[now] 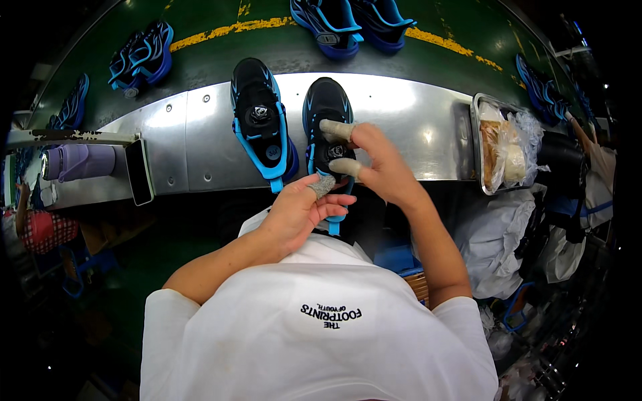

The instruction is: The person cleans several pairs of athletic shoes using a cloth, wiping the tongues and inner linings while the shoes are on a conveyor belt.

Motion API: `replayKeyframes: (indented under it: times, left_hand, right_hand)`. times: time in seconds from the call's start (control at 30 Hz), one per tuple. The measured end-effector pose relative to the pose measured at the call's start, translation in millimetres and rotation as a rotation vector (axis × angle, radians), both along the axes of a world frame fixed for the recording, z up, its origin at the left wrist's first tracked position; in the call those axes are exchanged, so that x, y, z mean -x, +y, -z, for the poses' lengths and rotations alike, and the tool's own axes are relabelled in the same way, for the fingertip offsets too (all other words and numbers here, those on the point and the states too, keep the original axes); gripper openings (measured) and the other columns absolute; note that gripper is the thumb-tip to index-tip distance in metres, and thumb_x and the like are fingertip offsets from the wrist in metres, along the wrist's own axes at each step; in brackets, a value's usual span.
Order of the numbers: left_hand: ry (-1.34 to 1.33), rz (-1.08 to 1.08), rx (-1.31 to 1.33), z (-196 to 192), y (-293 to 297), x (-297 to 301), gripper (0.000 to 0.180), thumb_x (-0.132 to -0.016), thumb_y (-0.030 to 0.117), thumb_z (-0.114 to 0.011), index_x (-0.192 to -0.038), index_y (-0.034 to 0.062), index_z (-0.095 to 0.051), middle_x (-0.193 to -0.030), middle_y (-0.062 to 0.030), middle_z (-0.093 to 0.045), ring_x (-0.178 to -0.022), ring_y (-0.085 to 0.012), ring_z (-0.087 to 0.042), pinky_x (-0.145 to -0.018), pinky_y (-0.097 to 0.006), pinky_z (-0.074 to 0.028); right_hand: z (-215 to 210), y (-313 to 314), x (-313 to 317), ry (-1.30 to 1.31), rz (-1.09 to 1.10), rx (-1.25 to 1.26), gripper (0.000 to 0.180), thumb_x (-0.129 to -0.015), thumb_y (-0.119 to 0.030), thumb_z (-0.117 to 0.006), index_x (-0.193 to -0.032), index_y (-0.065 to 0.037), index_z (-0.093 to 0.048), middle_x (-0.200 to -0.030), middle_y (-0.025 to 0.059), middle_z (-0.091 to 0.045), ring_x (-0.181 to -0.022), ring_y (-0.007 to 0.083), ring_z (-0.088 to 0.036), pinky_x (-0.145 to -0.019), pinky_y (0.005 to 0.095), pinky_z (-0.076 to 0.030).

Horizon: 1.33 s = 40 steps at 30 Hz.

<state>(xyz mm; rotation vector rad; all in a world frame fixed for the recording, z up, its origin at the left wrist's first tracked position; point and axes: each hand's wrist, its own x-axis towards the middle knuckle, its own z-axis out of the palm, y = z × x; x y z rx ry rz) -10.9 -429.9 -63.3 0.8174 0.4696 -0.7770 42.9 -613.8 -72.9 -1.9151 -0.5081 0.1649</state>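
Note:
Two black and blue sneakers with dial closures stand side by side on the metal ledge. The left sneaker [253,87] is apart from my hands. At the right sneaker [326,100], my left hand [294,212] grips the collar near the heel, its thumb in a grey finger cover and its other fingers curled. My right hand [380,164] is over the same sneaker, thumb and forefinger in beige finger covers. Those two fingers are spread apart, with the round dial [336,152] between them; whether they touch it I cannot tell.
Beyond the ledge [408,120], a green belt [261,50] with yellow lines carries several more sneakers [331,30]. A phone [139,172] and a purple bottle [80,162] are at the left. A metal tray [479,144] with plastic-wrapped items is at the right.

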Motion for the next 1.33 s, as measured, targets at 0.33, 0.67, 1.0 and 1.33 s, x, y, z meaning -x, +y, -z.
replayKeyframes:
  times: [0.33, 0.67, 1.0, 1.33]
  left_hand:
    - [0.009, 0.009, 0.034, 11.2, -1.4, 3.2, 0.029, -0.102, 0.008, -0.042, -0.126, -0.0049, -0.051, -0.122, -0.0157, -0.06, -0.106, -0.0262, -0.064, -0.085, -0.034, -0.055]
    - [-0.011, 0.043, 0.08, 6.6, 8.4, -1.1, 0.033, -0.102, 0.011, -0.044, -0.129, -0.0057, -0.048, -0.124, -0.0167, -0.059, -0.106, -0.0261, -0.064, -0.086, -0.034, -0.055]
    - [-1.132, 0.087, -1.187, -18.1, 81.7, -78.4, 0.029, -0.087, 0.008, -0.067, -0.115, 0.0033, -0.065, -0.098, -0.0064, -0.061, -0.078, -0.0178, -0.059, -0.069, -0.027, -0.048]
    - [-1.167, 0.181, -1.106, 12.3, 81.6, -91.2, 0.027, -0.083, 0.002, -0.068, -0.109, 0.0018, -0.064, -0.092, -0.0071, -0.053, -0.081, -0.0174, -0.054, -0.071, -0.028, -0.045]
  right_hand:
    - [9.1, 19.6, 19.0, -0.123, 0.223, 0.183, 0.047, -0.076, -0.015, -0.076, -0.122, -0.014, -0.066, -0.092, 0.0064, -0.053, -0.093, 0.0275, -0.047, -0.086, 0.0359, -0.041]
    - [2.0, 19.1, 16.6, -0.134, 0.159, 0.267, 0.052, -0.076, -0.014, -0.076, -0.127, -0.011, -0.065, -0.105, 0.008, -0.066, -0.095, 0.0243, -0.055, -0.088, 0.0336, -0.044]
    - [-57.8, 27.1, 1.3, 0.49, -0.029, -0.839, 0.047, -0.105, -0.033, -0.046, -0.133, 0.004, -0.049, -0.105, 0.0254, -0.067, -0.093, 0.0276, -0.071, -0.087, 0.0376, -0.056]
    - [-185.2, 218.4, 97.6, 0.887, -1.472, -1.922, 0.04, -0.103, -0.017, -0.048, -0.137, 0.003, -0.045, -0.122, 0.0123, -0.061, -0.111, 0.0192, -0.058, -0.094, 0.0348, -0.048]
